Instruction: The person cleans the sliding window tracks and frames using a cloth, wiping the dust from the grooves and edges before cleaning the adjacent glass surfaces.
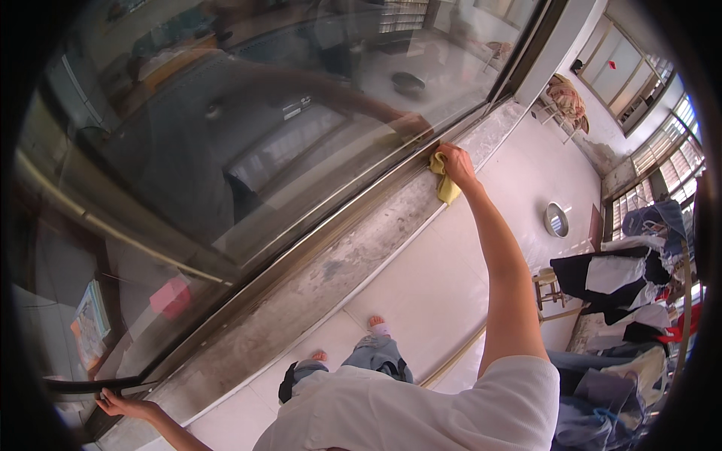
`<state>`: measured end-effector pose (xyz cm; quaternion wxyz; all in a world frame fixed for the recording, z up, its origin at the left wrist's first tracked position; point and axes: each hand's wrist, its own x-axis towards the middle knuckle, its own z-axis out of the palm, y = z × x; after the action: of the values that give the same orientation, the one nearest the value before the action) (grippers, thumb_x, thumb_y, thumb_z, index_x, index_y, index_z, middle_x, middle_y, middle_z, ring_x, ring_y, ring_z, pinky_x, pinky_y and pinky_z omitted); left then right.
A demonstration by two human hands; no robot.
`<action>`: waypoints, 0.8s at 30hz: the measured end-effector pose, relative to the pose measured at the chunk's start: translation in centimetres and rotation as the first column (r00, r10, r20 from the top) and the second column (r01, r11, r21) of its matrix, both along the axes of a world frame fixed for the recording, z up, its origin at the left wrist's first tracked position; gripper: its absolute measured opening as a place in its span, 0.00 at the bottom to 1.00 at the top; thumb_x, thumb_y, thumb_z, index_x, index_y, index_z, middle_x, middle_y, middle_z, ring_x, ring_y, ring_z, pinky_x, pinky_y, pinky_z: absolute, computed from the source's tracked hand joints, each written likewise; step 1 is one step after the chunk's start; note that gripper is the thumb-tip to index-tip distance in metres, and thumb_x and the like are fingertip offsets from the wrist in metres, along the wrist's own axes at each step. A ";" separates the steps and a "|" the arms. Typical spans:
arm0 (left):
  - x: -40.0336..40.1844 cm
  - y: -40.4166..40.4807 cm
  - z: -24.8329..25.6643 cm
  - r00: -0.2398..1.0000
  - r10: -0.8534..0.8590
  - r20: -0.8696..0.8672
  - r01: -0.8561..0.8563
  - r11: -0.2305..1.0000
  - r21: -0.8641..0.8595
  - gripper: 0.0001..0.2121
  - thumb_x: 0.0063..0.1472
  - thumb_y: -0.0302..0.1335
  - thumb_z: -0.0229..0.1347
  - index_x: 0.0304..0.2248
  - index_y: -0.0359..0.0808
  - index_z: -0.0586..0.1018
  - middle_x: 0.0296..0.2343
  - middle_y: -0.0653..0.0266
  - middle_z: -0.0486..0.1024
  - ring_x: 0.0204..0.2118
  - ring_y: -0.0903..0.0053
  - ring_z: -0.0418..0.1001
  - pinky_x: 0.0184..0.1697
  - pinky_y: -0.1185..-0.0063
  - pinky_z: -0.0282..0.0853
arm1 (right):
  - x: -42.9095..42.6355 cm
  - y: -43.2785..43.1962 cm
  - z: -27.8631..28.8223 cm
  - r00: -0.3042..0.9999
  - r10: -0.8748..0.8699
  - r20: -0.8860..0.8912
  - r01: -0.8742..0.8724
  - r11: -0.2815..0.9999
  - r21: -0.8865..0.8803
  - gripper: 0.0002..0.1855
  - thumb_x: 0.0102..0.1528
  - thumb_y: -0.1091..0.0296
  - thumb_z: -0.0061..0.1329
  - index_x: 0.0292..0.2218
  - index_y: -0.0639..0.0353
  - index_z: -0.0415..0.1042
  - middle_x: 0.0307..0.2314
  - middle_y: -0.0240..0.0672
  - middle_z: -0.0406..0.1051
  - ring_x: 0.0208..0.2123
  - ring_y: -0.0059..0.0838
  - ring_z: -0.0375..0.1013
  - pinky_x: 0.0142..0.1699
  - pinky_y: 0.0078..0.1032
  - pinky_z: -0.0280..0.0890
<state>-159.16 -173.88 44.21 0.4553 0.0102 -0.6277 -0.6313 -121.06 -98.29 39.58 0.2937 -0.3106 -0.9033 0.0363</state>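
My right hand (456,163) is closed on a yellow cloth (447,189) at the bottom rail of a sliding window frame (338,208). Part of the cloth hangs down over the worn sill (361,248). Far to the lower left, my left hand (121,405) touches the edge of the frame with its fingertips, and its fingers are partly bent; it holds no loose thing that I can see. The large glass pane (271,129) reflects my arm and the room.
A metal basin (556,219) stands on the tiled floor (417,270). Clothes (615,276) hang at the right near a small wooden stool (547,288). A cloth-covered stand (566,101) is by the far wall. Behind the glass are a pink object (171,297) and books (93,321).
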 end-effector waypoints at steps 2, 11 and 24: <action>0.5 2.1 0.4 0.999 -0.022 0.025 0.021 0.999 0.044 0.20 0.58 0.36 0.53 0.43 0.29 0.67 0.42 0.55 0.68 0.42 0.70 0.67 0.48 0.74 0.63 | 3.0 6.4 0.4 0.991 -0.122 0.052 0.121 0.992 0.014 0.13 0.44 0.77 0.42 0.32 0.54 0.75 0.32 0.43 0.72 0.35 0.46 0.71 0.39 0.36 0.66; 4.6 8.4 1.4 0.965 -0.094 0.246 0.114 0.991 -0.070 0.26 0.58 0.43 0.53 0.48 0.31 0.66 0.45 0.58 0.66 0.46 0.72 0.65 0.52 0.75 0.60 | 8.4 24.8 3.7 0.916 -0.331 -0.226 0.353 0.933 0.063 0.11 0.49 0.74 0.42 0.35 0.57 0.72 0.32 0.44 0.72 0.35 0.46 0.71 0.39 0.36 0.65; 12.4 19.3 2.7 0.931 -0.296 0.214 0.333 0.929 -0.162 0.22 0.59 0.30 0.48 0.52 0.35 0.60 0.48 0.63 0.61 0.52 0.75 0.58 0.57 0.76 0.49 | -2.4 -4.7 4.3 0.972 0.148 -0.185 -0.111 0.974 0.200 0.11 0.42 0.79 0.47 0.30 0.55 0.73 0.30 0.33 0.70 0.33 0.38 0.68 0.38 0.32 0.64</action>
<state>-146.75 -154.59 46.90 0.2861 -0.0769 -0.7198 -0.6278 -123.47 -102.96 43.88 0.4074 -0.2165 -0.8872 0.0006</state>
